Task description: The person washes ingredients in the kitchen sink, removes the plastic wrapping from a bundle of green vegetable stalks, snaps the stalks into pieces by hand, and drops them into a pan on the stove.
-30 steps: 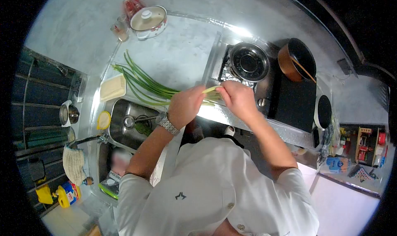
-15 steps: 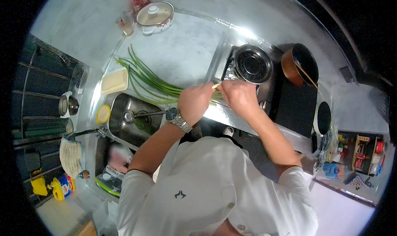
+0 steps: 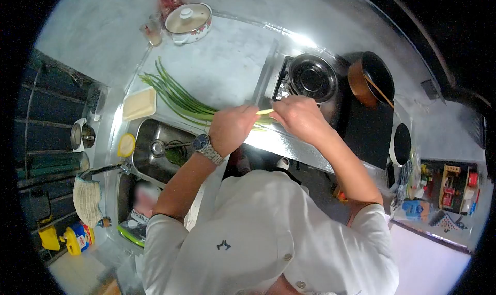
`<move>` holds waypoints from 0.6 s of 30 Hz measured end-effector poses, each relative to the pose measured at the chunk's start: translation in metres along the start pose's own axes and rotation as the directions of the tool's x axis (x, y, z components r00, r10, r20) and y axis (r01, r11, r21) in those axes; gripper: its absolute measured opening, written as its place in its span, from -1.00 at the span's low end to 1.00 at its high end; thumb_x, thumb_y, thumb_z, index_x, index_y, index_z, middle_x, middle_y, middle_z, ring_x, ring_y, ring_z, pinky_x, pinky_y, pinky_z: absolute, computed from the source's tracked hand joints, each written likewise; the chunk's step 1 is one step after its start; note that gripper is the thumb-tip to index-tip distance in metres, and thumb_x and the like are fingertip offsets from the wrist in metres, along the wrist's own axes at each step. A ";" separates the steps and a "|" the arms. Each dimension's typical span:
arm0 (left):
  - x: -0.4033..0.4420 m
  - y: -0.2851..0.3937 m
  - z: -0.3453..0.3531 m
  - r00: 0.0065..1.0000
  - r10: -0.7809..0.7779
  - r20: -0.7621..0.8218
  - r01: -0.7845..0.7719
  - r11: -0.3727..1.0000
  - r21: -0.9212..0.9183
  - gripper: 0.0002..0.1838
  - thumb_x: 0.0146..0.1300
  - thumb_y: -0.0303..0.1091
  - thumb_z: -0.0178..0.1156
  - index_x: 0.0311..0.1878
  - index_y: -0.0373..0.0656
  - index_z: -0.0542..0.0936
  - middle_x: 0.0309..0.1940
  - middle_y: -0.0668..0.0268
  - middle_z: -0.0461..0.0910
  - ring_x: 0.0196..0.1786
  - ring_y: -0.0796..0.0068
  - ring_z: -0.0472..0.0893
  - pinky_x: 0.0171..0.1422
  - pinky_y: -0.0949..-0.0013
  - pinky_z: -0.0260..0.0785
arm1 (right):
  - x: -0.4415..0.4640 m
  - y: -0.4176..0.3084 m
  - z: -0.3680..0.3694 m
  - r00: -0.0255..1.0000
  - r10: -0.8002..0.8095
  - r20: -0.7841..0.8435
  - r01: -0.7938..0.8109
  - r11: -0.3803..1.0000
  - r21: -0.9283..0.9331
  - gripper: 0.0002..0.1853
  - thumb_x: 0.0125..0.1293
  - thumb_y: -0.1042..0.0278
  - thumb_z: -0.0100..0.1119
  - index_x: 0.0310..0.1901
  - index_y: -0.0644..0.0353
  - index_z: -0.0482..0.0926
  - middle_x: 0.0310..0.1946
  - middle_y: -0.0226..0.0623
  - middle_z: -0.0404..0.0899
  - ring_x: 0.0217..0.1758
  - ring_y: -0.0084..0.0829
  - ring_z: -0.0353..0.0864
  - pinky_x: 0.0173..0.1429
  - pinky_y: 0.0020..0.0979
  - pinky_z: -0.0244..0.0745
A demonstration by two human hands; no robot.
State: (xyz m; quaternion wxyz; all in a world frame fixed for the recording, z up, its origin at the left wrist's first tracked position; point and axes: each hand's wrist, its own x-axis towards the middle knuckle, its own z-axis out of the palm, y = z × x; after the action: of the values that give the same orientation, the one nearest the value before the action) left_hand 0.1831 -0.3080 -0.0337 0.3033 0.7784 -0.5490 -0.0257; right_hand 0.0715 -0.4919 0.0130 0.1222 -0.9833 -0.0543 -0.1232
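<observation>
Long green onions (image 3: 181, 97) lie on the counter, their leafy tips pointing to the upper left and their pale ends near my hands. My left hand (image 3: 233, 128), with a metal watch on the wrist, is closed on one pale stalk (image 3: 265, 111). At the other end of that short pale stretch, the fingers of my right hand (image 3: 299, 117) pinch the stalk. More pale stalk ends lie just under and below both hands, by the counter's front edge.
A sink (image 3: 150, 155) with a strainer is at the left, beside a cream tray (image 3: 139, 105). A lidded pot (image 3: 188, 24) stands at the back. To the right are a black pan (image 3: 312, 79) on the stove and a copper pot (image 3: 360, 83) with a wooden stick.
My hands have moved slightly apart since half a second ago, and more of the pale stalk shows between them. The camera view has shifted a little.
</observation>
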 end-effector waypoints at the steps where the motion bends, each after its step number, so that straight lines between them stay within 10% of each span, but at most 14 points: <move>1: 0.000 0.000 0.001 1.000 -0.016 -0.012 0.016 1.000 0.004 -0.80 0.33 -0.26 0.13 -0.15 -0.18 0.60 -0.39 0.09 0.60 -0.37 0.02 0.61 -0.30 0.06 0.43 | 0.000 0.002 0.002 0.999 -0.016 0.040 0.018 0.999 -0.035 -0.77 0.22 0.25 0.25 -0.46 0.22 0.55 -0.56 -0.20 0.57 -0.46 -0.15 0.61 -0.34 -0.23 0.51; 10: 0.006 0.002 -0.004 0.987 -0.157 -0.033 0.157 0.987 0.019 -0.80 0.33 -0.25 0.12 -0.20 -0.18 0.58 -0.41 0.08 0.59 -0.38 0.03 0.60 -0.30 0.06 0.43 | 0.001 -0.008 0.017 0.966 0.204 -0.157 -0.228 0.962 -0.147 -0.79 0.25 0.24 0.20 -0.45 0.17 0.54 -0.64 -0.19 0.55 -0.53 -0.16 0.60 -0.37 -0.19 0.49; 18: -0.002 -0.007 0.002 0.995 0.069 -0.066 -0.058 0.986 0.155 -0.83 0.29 -0.24 0.16 -0.23 -0.12 0.59 -0.44 0.25 0.57 -0.44 0.23 0.59 -0.36 0.20 0.44 | 0.002 0.000 0.001 1.000 -0.028 0.006 0.028 0.998 -0.051 -0.81 0.24 0.28 0.24 -0.38 0.23 0.56 -0.53 -0.23 0.57 -0.42 -0.18 0.63 -0.30 -0.21 0.52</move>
State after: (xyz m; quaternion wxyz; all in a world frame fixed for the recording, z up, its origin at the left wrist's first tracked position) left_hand 0.1873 -0.3063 -0.0395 0.2626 0.7820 -0.5626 0.0539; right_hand 0.0737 -0.4912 0.0125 0.0952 -0.9856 -0.0651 -0.1234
